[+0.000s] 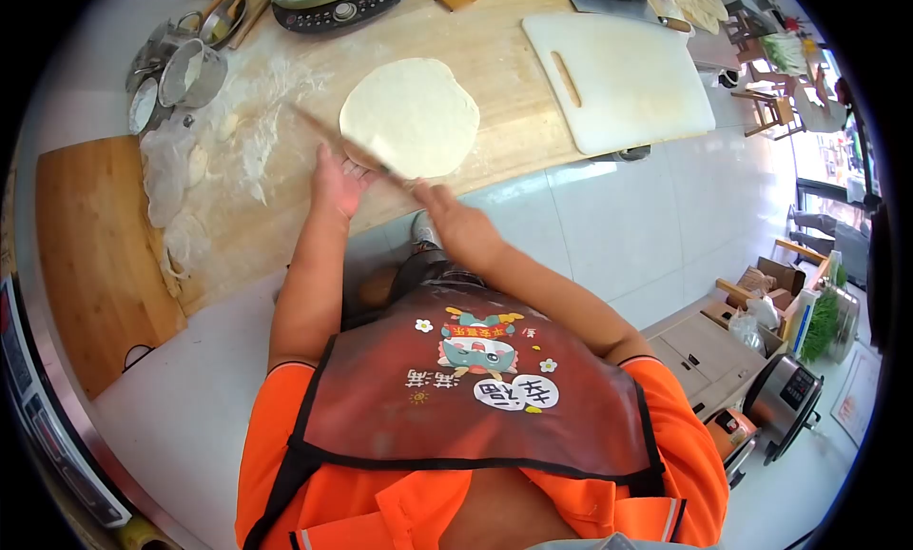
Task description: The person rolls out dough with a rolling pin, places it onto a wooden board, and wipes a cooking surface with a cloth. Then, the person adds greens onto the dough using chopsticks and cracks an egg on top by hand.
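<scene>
A flat, roughly round sheet of pale dough (411, 114) lies on the floured wooden worktop. Across its lower left edge slants a wooden rolling pin (309, 119), smeared by motion. My right hand (461, 225) is closed around the pin's near end, at the worktop's front edge. Against the pin's middle part is my left hand (339, 181), thumb up beside it and fingers curled at its near side. Part of the left fingers is blurred. Loose flour (262, 146) is scattered to the left of the dough.
A white cutting board (623, 79) lies at the right. Metal pots (193, 74) and a plastic bag (166, 174) stand at the left, near a wooden board (105, 255). A green-lidded appliance (338, 3) is at the back. An electric cooker (785, 398) stands at lower right.
</scene>
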`<state>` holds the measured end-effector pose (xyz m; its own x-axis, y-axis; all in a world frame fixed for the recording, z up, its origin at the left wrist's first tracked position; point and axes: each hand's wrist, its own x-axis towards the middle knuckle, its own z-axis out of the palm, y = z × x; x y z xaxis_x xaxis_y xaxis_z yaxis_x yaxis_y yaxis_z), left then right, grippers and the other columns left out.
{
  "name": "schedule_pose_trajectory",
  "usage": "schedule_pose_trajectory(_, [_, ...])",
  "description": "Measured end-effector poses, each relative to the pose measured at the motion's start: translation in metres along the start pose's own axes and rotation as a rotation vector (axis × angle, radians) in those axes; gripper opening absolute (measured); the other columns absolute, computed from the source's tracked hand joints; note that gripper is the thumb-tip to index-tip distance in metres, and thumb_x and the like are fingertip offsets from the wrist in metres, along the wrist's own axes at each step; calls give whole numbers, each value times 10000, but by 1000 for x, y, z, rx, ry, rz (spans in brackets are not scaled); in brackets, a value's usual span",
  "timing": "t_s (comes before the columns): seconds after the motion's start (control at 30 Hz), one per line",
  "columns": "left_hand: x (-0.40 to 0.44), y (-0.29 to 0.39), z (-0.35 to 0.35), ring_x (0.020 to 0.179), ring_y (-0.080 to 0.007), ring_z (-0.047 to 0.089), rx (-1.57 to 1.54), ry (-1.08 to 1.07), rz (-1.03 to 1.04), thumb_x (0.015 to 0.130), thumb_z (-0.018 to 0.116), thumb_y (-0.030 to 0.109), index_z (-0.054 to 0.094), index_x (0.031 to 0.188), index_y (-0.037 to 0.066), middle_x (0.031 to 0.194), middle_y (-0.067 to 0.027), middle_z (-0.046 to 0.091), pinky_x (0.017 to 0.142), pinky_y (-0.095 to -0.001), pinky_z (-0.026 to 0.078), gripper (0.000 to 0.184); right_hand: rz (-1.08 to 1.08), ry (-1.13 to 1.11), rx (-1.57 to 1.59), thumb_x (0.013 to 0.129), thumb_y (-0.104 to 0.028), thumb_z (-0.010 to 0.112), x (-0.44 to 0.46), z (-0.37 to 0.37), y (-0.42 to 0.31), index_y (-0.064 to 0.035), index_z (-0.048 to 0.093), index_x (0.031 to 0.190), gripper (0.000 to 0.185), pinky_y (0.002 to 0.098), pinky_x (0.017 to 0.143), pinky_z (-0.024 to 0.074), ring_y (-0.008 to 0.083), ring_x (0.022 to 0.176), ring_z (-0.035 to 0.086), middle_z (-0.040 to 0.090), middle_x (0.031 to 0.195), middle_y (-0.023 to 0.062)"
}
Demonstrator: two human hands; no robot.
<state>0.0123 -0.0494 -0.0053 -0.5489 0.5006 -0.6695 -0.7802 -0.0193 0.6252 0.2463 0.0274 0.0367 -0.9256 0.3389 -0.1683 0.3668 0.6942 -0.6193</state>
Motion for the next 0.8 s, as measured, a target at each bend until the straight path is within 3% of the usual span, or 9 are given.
schedule_pose_trajectory(0.13, [7,1,-12,1058,-304,647,1042,-168,281,995,595,319,513,1342,-63,1215,-187,608,856,-403,577,522,132,261,-119,890,-6,452,-21,-38,70,-87,488,1423,540,441,707,554,345,1009,632,574,1148,157])
schedule_pose_trajectory(0.23, [61,3,7,1146,-346,604,807,-234,431,984,588,200,511,1354,-36,1251,-207,610,957,-433,517,446,431,84,328,1030,-174,407,-44,-43,106,-136,567,1397,403,417,1185,329,359,1402,436,466,1518,176])
schedule_pose_trajectory(0.3, [119,-4,15,1205,-374,576,684,-443,604,976,584,121,509,1363,-17,1276,-220,612,1024,-454,476,418,389,77,421,1063,-267,391,-51,-73,69,-148,586,1388,397,441,1074,418,371,1286,516,592,1337,175])
schedule_pose_trajectory(0.37, [45,-2,87,1470,-329,336,1864,-369,1302,943,590,128,416,1480,47,1559,-214,381,1198,-537,227,571,-63,369,-4,968,-168,483,-50,-30,107,-137,553,1383,421,411,783,523,339,984,605,574,1037,147])
schedule_pose_trajectory(0.5, [4,0,66,1527,-323,212,2088,-651,1006,940,604,190,386,1520,99,1640,-144,267,1216,-560,149,626,-175,363,-158,915,-121,487,-72,-29,106,-119,492,1439,524,417,682,526,312,885,588,522,1034,128])
schedule_pose_trajectory(0.57, [1,-3,4,1506,-402,229,1983,-738,1145,903,632,177,351,1535,80,1632,-195,252,1217,-571,146,698,-209,335,-123,916,-119,487,-90,-17,99,-106,467,1454,539,422,672,525,310,873,588,514,1044,128])
schedule_pose_trajectory(0.63, [-2,2,-55,1518,-415,174,1770,-852,1095,918,660,454,388,1551,204,1645,-171,248,1156,-692,164,733,-218,257,-43,914,-117,489,-103,-2,86,-94,445,1465,554,421,659,524,309,864,595,507,1044,131])
schedule_pose_trajectory(0.73, [-27,12,-75,1461,-420,311,1872,-770,1123,944,625,425,447,1502,112,1554,-239,390,1141,-656,230,664,-241,165,9,915,-119,488,-99,6,77,-93,436,1469,557,418,652,523,311,840,602,499,1051,131])
schedule_pose_trajectory(0.8, [-34,3,-48,1483,-433,256,2111,-474,1031,936,622,273,376,1531,107,1609,-219,283,1179,-610,205,665,-238,193,-67,916,-122,490,-81,3,93,-94,437,1464,551,424,642,524,314,845,607,502,1055,133])
